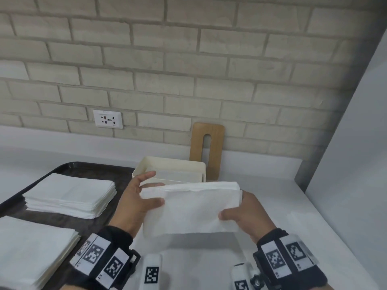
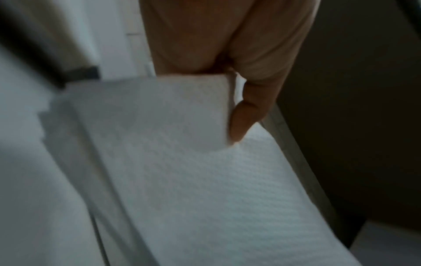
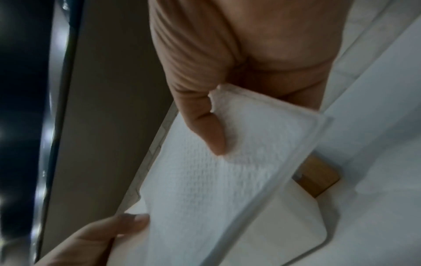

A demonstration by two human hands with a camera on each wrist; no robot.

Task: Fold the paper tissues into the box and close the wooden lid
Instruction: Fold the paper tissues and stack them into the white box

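Both hands hold a folded tissue bundle [image 1: 192, 208] above the worktop [image 1: 282, 216], just in front of the open box [image 1: 144, 166]. Its long axis runs left to right, fold edge away. The left hand [image 1: 134, 204] pinches its left end, the right hand [image 1: 243, 214] its right; each grip holds paper. The wooden lid [image 1: 215, 143] leans upright on the wall.

Obstacles: open box [image 1: 167, 167] mid-counter near back edge, mouth upward, partly screened by tissue bundle [image 1: 194, 208] held above counter [image 1: 282, 206]; wooden lid [image 1: 211, 143] upright behind box, leaning on brick wall; tray [image 1: 88, 168] w/ tissue stacks [image 1: 71, 195] fills left side. Free: bare counter right of box to right edge; front strip under bundle.
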